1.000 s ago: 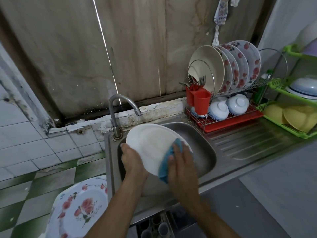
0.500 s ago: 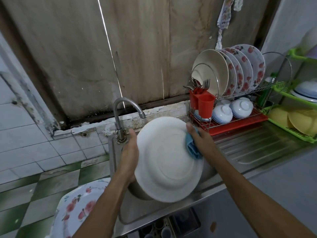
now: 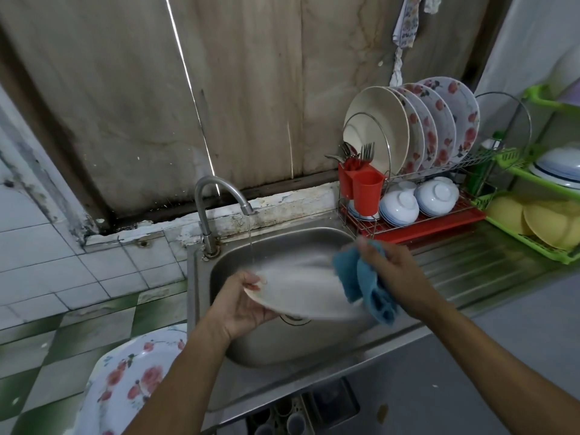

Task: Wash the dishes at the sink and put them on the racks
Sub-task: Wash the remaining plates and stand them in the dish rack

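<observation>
Half a second earlier you had the plate (image 3: 298, 287) stood almost upright with its underside toward you and the cloth (image 3: 357, 287) at its right rim. You then tipped it down until it lay nearly flat over the sink (image 3: 282, 243). A thin stream now fell from the tap (image 3: 207, 199) to the plate's left part, where no water had shown before. The plate was smeared with motion, so its exact tilt could not be told. By the look of it, scrubbing had given way to rinsing, and the dish rack (image 3: 439, 221) on the bench (image 3: 489, 265) to the right would be its next stop.

Your left hand (image 3: 241, 304) reached in from below, palm turned up, the thumb over the near-left rim and the rest curled beneath, pinching the plate. Your right hand (image 3: 398, 274) came in from the right with the wrist raised. Its fingers (image 3: 376, 255) were closed round the bunched blue cloth, which hung against the plate's right edge.
</observation>
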